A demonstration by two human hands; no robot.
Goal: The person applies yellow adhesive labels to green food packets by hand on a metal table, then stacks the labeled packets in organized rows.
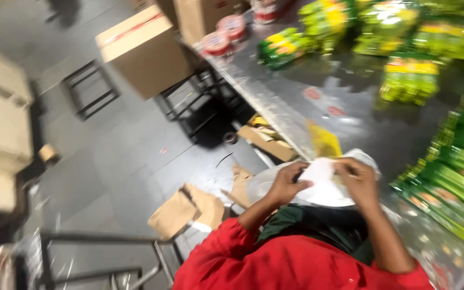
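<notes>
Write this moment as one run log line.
left hand: grips white plastic bag | right hand: grips bag | metal table: green packets

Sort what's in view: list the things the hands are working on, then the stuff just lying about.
In hand:
left hand
right hand
white plastic bag

Lying about:
green packets
tape rolls
cardboard box
cardboard scraps
metal table

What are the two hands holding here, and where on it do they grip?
Both the left hand and right hand pinch a white plastic bag at its upper edge.
</notes>
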